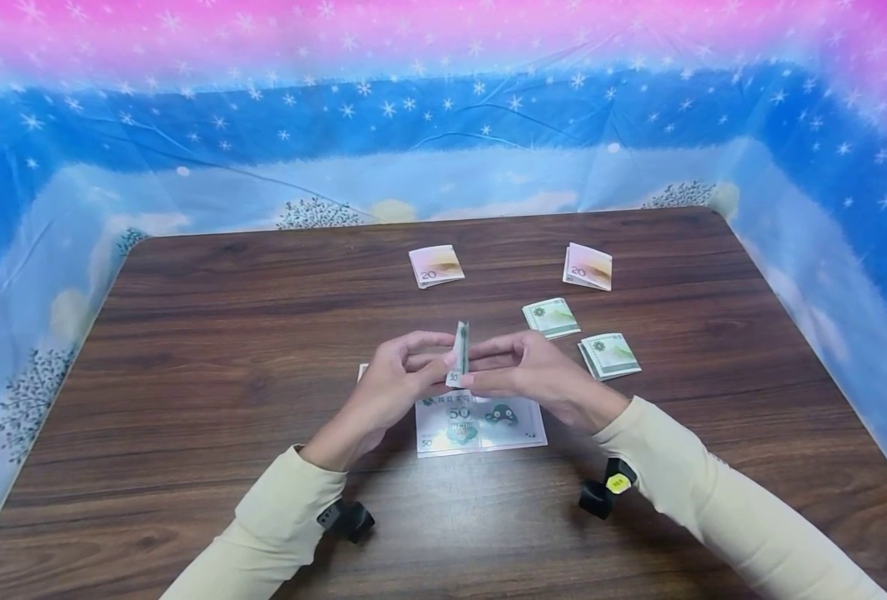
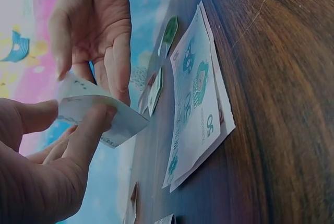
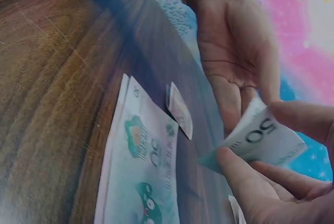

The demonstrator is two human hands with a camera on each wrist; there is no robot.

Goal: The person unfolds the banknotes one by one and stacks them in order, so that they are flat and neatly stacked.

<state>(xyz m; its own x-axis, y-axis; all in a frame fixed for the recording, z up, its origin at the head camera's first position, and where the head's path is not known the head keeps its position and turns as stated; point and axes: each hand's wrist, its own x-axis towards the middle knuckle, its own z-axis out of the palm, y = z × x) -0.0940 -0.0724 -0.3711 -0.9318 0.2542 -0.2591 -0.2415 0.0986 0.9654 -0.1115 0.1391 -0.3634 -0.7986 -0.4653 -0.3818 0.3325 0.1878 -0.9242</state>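
Observation:
Between my two hands is a green-and-white 50 banknote [image 1: 456, 354], folded and standing on edge above the table. My left hand [image 1: 394, 379] pinches it from the left, and its thumb and fingertips press on the paper [image 2: 99, 114]. From the other side my right hand [image 1: 544, 375] pinches the same note, which shows a printed 50 in the right wrist view [image 3: 255, 135]. Below the hands, flat 50 banknotes [image 1: 481, 429] lie stacked, their edges slightly offset in the left wrist view [image 2: 190, 104].
Two folded pinkish 20 notes, one left [image 1: 436, 265] and one right [image 1: 589, 268], lie toward the back of the brown table [image 1: 226, 333]. Two folded green notes, one farther [image 1: 552, 317] and one nearer [image 1: 612, 356], are at the right. Another folded note [image 3: 180, 112] lies beyond the stack, mostly behind my left hand.

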